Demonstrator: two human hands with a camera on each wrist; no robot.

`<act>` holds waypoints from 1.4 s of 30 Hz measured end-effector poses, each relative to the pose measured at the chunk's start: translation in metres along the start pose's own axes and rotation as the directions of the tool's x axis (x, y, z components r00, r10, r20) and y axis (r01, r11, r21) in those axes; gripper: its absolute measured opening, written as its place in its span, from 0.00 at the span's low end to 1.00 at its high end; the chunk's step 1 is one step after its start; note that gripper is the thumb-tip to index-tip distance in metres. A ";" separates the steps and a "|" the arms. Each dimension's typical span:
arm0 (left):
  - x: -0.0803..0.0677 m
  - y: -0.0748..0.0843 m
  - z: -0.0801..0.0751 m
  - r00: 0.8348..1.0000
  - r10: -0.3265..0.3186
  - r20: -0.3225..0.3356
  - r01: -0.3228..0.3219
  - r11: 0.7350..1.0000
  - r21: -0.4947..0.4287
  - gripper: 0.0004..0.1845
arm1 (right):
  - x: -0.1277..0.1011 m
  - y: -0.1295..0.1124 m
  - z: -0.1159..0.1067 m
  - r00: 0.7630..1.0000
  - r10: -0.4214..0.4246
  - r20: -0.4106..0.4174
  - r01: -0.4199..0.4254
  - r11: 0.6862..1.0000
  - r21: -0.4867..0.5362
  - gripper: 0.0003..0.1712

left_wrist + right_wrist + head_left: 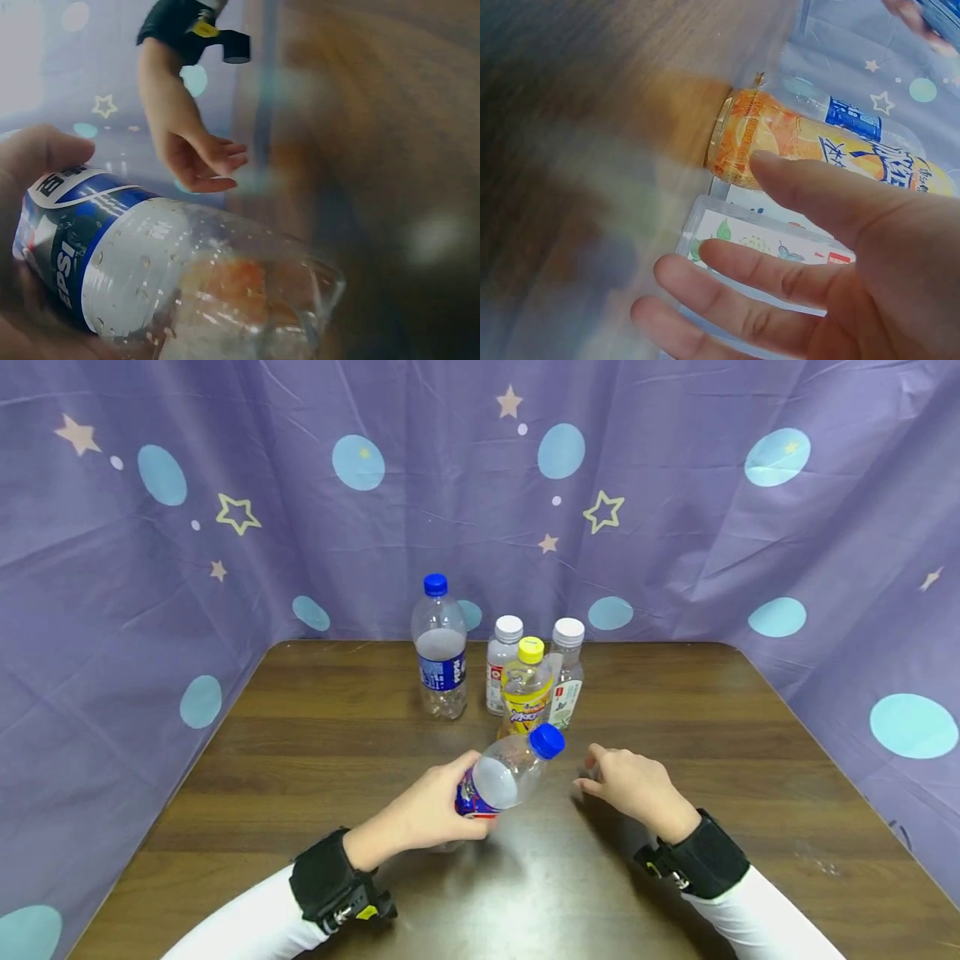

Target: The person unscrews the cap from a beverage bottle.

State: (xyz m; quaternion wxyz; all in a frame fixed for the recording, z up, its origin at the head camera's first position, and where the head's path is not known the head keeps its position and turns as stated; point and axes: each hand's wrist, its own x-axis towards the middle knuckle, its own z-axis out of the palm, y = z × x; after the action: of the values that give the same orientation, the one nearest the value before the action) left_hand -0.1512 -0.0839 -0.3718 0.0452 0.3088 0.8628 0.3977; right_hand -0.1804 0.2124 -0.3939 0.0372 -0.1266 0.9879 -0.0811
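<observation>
My left hand (438,806) grips a clear Pepsi bottle (517,768) around its blue label, the bottle tilted with its blue cap up and to the right. Its clear lower end shows large in the left wrist view. My right hand (633,783) is held over the table to the right, fingers loosely bent and nothing between them. In the right wrist view, the yellow-capped drink bottle (754,135) with an orange-and-yellow label appears just beyond that thumb. Behind the held bottle, this yellow-capped bottle is partly hidden in the head view.
A large upright Pepsi bottle (441,643) with a blue cap stands at the back left. Two white-capped bottles, one left (504,664) and one right (568,677), stand behind the yellow-capped one. The wooden table (315,743) meets a purple curtain (465,510) at the back.
</observation>
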 end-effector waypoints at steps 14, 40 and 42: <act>0.002 -0.004 0.000 0.999 -0.047 -0.014 0.048 0.997 0.067 0.28 | -0.025 -0.068 -0.095 0.877 -0.214 -0.431 0.281 0.955 0.099 0.13; 0.001 -0.010 -0.003 0.988 0.054 0.142 -0.043 0.996 -0.079 0.29 | 0.008 -0.074 -0.049 0.409 -0.454 -0.792 0.790 0.610 0.059 0.25; 0.002 -0.011 -0.004 0.983 0.069 0.171 -0.051 0.993 -0.107 0.28 | 0.010 -0.073 -0.048 0.346 -0.474 -0.810 0.832 0.554 0.031 0.25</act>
State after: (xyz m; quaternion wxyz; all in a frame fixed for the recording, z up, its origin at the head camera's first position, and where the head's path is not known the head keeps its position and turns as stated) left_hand -0.1591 -0.0908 -0.3766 0.1243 0.3658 0.8244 0.4136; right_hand -0.1769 0.1474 -0.3348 -0.3651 -0.4685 0.7226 -0.3537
